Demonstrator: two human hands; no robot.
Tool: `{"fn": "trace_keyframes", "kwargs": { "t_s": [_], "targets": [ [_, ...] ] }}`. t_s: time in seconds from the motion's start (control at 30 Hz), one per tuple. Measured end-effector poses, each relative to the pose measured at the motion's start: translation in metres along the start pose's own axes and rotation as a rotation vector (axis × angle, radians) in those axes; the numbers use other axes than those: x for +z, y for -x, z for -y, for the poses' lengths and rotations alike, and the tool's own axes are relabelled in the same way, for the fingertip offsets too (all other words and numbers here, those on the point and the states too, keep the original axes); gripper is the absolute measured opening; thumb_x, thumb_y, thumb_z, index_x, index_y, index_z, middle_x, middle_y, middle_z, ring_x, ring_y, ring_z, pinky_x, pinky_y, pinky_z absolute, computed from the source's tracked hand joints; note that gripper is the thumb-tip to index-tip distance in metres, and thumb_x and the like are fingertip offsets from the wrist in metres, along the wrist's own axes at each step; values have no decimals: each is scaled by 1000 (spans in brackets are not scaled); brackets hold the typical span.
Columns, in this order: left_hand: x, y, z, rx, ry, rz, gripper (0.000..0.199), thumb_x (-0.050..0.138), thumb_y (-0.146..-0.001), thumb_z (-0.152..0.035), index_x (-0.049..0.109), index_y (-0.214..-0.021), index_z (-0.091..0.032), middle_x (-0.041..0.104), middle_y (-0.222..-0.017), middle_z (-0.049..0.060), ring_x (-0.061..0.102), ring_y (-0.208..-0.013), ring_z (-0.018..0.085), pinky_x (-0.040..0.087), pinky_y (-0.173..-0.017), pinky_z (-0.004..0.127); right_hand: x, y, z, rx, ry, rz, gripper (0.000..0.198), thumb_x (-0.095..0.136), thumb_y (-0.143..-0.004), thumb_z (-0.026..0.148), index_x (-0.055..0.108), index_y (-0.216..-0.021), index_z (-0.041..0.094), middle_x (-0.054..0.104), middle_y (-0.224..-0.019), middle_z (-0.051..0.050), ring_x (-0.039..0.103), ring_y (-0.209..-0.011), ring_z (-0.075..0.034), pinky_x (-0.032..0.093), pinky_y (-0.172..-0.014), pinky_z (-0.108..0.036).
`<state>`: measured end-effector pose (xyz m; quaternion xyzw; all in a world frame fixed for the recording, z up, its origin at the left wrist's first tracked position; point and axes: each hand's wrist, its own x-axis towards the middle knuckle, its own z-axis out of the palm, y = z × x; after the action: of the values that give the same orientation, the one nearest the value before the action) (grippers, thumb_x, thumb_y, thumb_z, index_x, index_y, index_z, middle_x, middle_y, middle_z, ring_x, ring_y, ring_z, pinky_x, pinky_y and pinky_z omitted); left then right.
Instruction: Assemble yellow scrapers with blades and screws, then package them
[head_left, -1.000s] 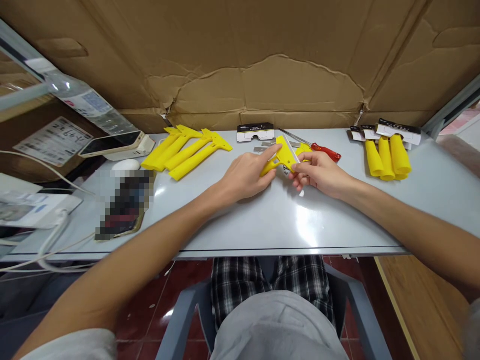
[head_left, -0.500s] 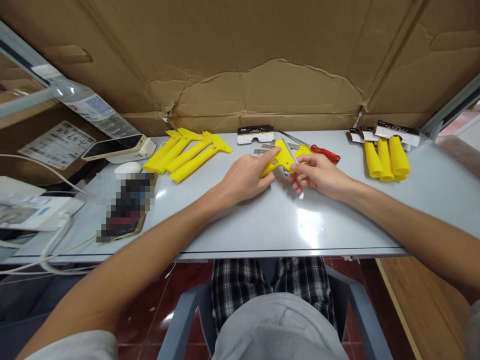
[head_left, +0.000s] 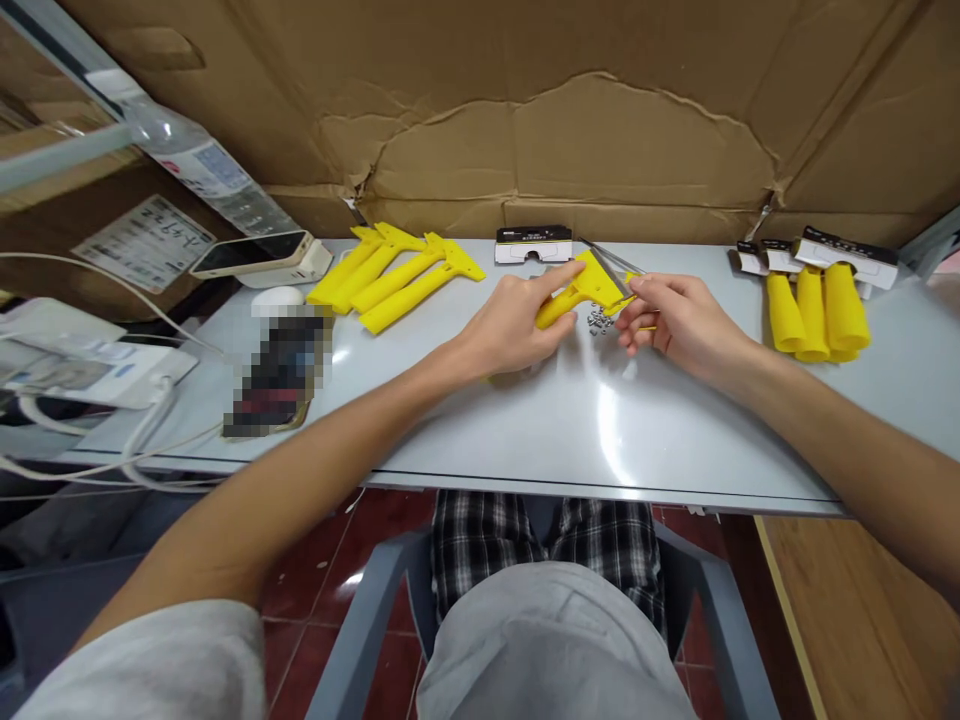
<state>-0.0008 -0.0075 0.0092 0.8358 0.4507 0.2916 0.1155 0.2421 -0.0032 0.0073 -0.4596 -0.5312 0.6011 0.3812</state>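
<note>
In the head view a yellow scraper (head_left: 596, 284) is held over the table, its head slanting up to the right. My left hand (head_left: 517, 325) wraps round its handle, with the index finger stretched along it towards the head. A thin metal blade (head_left: 613, 272) lies along the scraper's front edge. My right hand (head_left: 679, 320) pinches the lower end of that blade between thumb and fingers, the other fingers curled below. Just beneath the scraper is a small pile of metal screws or nuts (head_left: 598, 321). Behind my right hand, a screwdriver is mostly hidden.
Several yellow scraper handles (head_left: 409, 280) lie at the left. Packaged yellow scrapers with black-and-white cards (head_left: 847, 255) are at the right. A black-and-white box (head_left: 532, 245) stands against the cardboard wall (head_left: 450, 110). Phones, cables and a bottle (head_left: 202, 165) crowd the left end.
The camera view has shifted, so the table's things appear further right and higher. My right hand has drawn slightly away from the scraper's head, uncovering the small metal pieces.
</note>
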Motion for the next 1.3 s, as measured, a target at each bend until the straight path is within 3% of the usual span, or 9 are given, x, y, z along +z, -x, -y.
{"fn": "trace_keyframes", "kwargs": {
  "t_s": [0.1,0.23,0.4,0.73,0.97,1.3],
  "targets": [
    [0,0,-5,-70,321,55,60,67,-95,-34,62,-153,-22,79,-95,5,63,-62,14,53,-66,30,-1,-1,2,-16,12,-24,72,78,-79,70,56,-113,10,66,-85,-9,64,-69,-9,54,-63,-23],
    [2,-1,-7,-248,837,237,40,71,-94,-36,66,-130,-20,60,-65,-4,48,-38,9,36,-41,23,-2,-2,4,-19,31,-72,67,78,-80,65,57,-111,10,64,-84,-8,62,-69,-7,54,-64,-22],
    [9,-2,1,-445,1327,315,30,77,-86,-32,53,-104,-24,51,-63,-10,37,-33,5,28,-33,18,-8,-5,4,-28,38,-121,60,78,-80,58,55,-110,12,63,-84,-7,61,-68,-6,54,-63,-23],
    [9,-4,4,-448,1349,327,28,73,-85,-27,49,-99,-24,51,-60,-11,34,-31,4,30,-31,16,-13,-11,3,-71,111,-163,47,76,-84,49,59,-105,11,64,-88,-9,62,-67,-6,52,-58,-23],
    [9,-3,2,-451,1340,375,30,76,-84,-28,54,-103,-23,51,-60,-11,36,-30,5,31,-29,17,-9,-6,-1,-232,234,-90,65,80,-81,59,66,-124,13,68,-116,-10,67,-89,-7,57,-65,-21],
    [12,2,-2,-389,1414,488,35,74,-87,-27,57,-117,-20,53,-59,-10,36,-30,7,32,-29,18,-8,-8,-8,-212,133,-16,85,88,-63,71,68,-118,9,70,-104,-9,64,-84,-4,53,-67,-17]
  ]
}}
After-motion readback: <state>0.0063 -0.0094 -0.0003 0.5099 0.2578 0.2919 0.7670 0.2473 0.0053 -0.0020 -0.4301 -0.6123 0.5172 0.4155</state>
